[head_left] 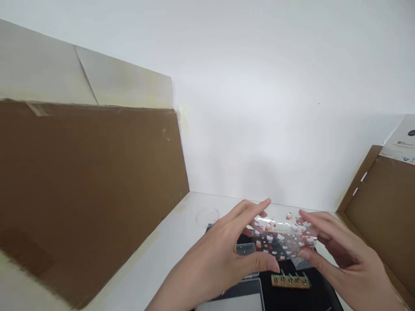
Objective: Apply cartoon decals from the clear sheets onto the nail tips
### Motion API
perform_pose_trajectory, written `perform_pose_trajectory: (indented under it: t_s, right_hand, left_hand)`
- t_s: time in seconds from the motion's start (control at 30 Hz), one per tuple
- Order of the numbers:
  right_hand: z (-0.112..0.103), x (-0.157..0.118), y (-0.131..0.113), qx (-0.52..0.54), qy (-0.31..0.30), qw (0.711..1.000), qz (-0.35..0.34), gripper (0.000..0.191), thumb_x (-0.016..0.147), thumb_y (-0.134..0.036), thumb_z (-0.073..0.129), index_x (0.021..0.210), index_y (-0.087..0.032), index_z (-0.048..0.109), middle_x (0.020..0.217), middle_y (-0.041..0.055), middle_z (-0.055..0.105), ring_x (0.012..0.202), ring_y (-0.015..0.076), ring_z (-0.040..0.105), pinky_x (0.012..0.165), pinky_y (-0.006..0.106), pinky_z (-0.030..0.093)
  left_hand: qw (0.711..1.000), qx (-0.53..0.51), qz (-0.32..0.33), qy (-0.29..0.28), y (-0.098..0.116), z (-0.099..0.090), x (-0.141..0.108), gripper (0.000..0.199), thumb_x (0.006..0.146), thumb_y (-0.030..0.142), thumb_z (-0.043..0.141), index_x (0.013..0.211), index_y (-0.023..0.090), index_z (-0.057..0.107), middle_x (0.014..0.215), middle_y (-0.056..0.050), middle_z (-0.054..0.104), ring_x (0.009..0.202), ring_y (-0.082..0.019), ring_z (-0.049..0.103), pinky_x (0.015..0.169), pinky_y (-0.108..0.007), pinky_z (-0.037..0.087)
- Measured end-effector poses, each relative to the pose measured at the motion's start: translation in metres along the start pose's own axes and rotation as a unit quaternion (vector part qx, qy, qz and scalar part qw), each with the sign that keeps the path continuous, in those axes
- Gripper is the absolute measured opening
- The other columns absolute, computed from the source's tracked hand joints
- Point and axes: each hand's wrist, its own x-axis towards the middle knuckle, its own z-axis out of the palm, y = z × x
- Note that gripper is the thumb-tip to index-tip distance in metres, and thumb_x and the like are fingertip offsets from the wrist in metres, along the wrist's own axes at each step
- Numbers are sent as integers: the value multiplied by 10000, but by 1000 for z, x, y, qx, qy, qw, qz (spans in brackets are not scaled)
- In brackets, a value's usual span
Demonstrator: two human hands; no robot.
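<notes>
Clear plastic sheet printed with cartoon cats (pixel 280 237), long axis running side to side, raised between both hands above a black mat (pixel 319 293) and a wooden strip with metal pins (pixel 290 280). Left hand (pixel 220 263) and right hand (pixel 340 248) about equally near, each half open, curved fingers at one end of the sheet; a real grip perhaps, though hard to tell from this angle.
</notes>
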Motion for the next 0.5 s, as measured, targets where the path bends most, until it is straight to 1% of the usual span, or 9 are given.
perform_pose_trajectory:
  t_s: [0.07, 0.13, 0.17, 0.2, 0.27, 0.3, 0.37, 0.43, 0.5]
  right_hand:
    - [3, 1, 1, -12, 5, 1000, -3, 418, 1039, -348, 786, 1440, -459, 738, 1199, 41, 819, 972, 165, 838, 813, 195, 683]
    - [5, 2, 2, -21, 2, 1000, -7, 383, 1047, -374, 777, 1420, -455, 749, 1157, 34, 823, 983, 170, 839, 827, 205, 683]
    - [6, 3, 2, -25, 2, 1000, -12, 369, 1049, -387, 774, 1412, -451, 753, 1131, 30, 823, 983, 172, 839, 833, 211, 683]
    - [6, 3, 2, -28, 0, 999, -17, 359, 1052, -396, 771, 1406, -446, 756, 1109, 28, 822, 981, 173, 838, 836, 214, 682]
    - [5, 4, 1, -33, -5, 999, -37, 341, 1056, -405, 765, 1396, -428, 763, 1026, 18, 813, 908, 155, 827, 791, 195, 674]
    - [4, 5, 0, -34, -9, 998, -47, 333, 1059, -405, 761, 1391, -418, 767, 959, 8, 798, 828, 137, 805, 740, 177, 661]
    - [2, 6, -2, -37, -20, 997, -67, 296, 1062, -396, 756, 1356, -398, 787, 819, -18, 734, 667, 106, 716, 622, 159, 616]
    - [1, 6, -5, -47, -28, 995, -81, 255, 1068, -403, 745, 1314, -378, 806, 755, -31, 675, 589, 94, 636, 541, 158, 568]
    - [0, 5, -7, -66, -33, 993, -89, 259, 1082, -441, 719, 1315, -365, 801, 772, -25, 666, 593, 94, 632, 530, 161, 563]
  left_hand:
    - [999, 33, -13, -1, 1, 1, -3, 825, 890, 658, 855, 1615, 609, 464, 1674, 71, 439, 1349, -271, 570, 820, -276, 569]
    - [998, 63, -19, -1, 0, 4, -5, 848, 873, 726, 845, 1616, 613, 454, 1783, 103, 281, 1482, -321, 499, 987, -376, 609]
    - [997, 76, -18, -2, -1, 6, -6, 828, 876, 741, 838, 1606, 607, 471, 1797, 110, 257, 1522, -334, 469, 1076, -428, 596]
    - [996, 83, -13, -3, -2, 8, -6, 805, 887, 745, 830, 1600, 588, 491, 1795, 104, 272, 1547, -341, 447, 1132, -460, 574]
    - [997, 78, 10, 1, -5, 11, -5, 738, 917, 732, 820, 1573, 529, 551, 1726, 65, 412, 1519, -328, 476, 1143, -451, 557]
    - [997, 71, 30, 10, -6, 13, -5, 687, 931, 719, 821, 1541, 504, 590, 1644, 52, 513, 1450, -309, 533, 1115, -426, 555]
    - [995, 64, 72, 27, -9, 14, -4, 568, 953, 668, 839, 1459, 485, 654, 1393, 64, 684, 1233, -252, 639, 1060, -378, 522]
    - [993, 67, 95, 35, -10, 12, -4, 478, 962, 598, 868, 1391, 491, 688, 1178, 108, 742, 1057, -204, 665, 996, -335, 469]
    - [994, 73, 85, 17, -6, 9, -4, 418, 955, 521, 901, 1328, 468, 719, 1099, 132, 754, 1001, -182, 663, 908, -306, 423]
